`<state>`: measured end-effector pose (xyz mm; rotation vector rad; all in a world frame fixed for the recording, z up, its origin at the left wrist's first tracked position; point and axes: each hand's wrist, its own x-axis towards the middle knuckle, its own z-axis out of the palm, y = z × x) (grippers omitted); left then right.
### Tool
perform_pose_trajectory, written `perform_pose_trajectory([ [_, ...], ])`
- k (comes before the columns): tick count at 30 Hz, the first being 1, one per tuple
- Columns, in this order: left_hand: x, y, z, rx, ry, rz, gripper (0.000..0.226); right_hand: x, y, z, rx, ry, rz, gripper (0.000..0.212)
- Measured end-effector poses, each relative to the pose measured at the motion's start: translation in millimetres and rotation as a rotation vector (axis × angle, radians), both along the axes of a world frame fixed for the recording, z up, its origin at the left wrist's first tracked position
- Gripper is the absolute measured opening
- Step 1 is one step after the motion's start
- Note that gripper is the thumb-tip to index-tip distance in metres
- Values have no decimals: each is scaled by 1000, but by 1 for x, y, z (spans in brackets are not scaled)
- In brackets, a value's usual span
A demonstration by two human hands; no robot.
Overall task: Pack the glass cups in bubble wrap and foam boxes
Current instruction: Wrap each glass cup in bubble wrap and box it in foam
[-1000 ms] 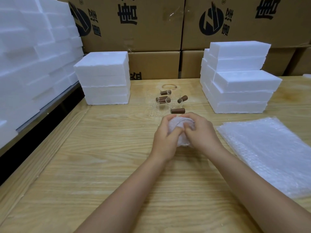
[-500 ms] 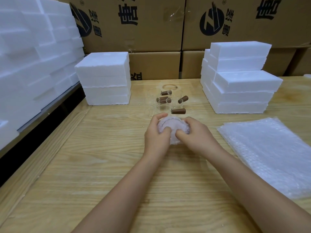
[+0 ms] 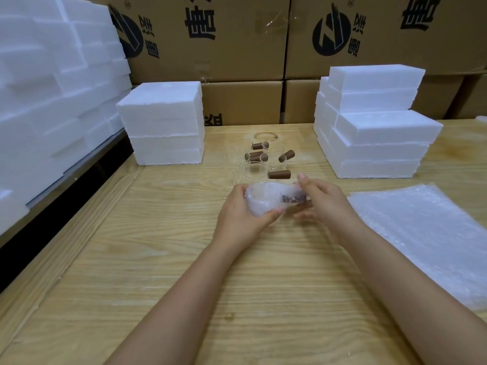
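Cup (image 3: 274, 200), one, swathed in bubble wrap, brown handle showing faintly through it; held above the table (image 3: 163, 259) about midway between its left and right edges, nearer the far edge than the near one. My left hand (image 3: 241, 219) is closed around the bundle's left end, thumb beneath, so the wrap cannot unroll. My right hand (image 3: 322, 204) meets the right end with fingers loosely curled; whether it pinches the wrap there I cannot tell, the fingertips being blurred. I judge it is tucking the loose end in.

Bare cups (image 3: 257, 164), several, clear glass with brown handles; just beyond my hands, toward the far edge, within reach for wrapping next.

Wrap sheets (image 3: 427, 241), a flat pile; along the right edge, beside my right hand for easy pulling.

Foam boxes: one stack (image 3: 164, 125) far left, one stack (image 3: 376, 127) far right, waiting to receive wrapped cups.

Cartons (image 3: 237, 48); behind the far edge.
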<state>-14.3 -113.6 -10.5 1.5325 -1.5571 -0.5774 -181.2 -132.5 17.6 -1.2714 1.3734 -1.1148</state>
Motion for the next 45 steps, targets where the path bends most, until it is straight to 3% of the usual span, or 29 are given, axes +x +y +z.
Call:
perform_pose_trajectory([
  [3,-2,-2,1,-4,-84,52,79,0,0,-6,-56,-46,14,10],
  [6,-4,-3,0,-12,-121,44,87,0,1,-13,-48,-15,-2,17],
  [10,-4,3,4,-53,-123,2,102,-4,1,-5,-140,173,-150,17],
  [12,-6,9,12,-238,-72,-16,91,-13,-3,9,-288,184,-301,13],
  [15,-18,6,29,-406,-32,-95,62,-40,-23,34,-389,7,-553,11],
  [18,-44,-12,50,-248,63,-194,48,-88,-60,52,-350,-95,-864,22],
  [21,-70,-39,66,-41,215,-257,49,-137,-94,58,-161,-7,-1070,40],
  [26,-108,-83,70,156,344,-360,54,-176,-125,42,-12,106,-991,59],
  [32,-146,-119,66,242,347,-449,56,-189,-147,37,-17,-86,-845,62],
  [37,-163,-129,62,298,381,-509,59,-186,-151,34,-7,-139,-794,54],
  [45,-143,-107,78,150,433,-460,55,-154,-118,50,-173,-199,-834,44],
])
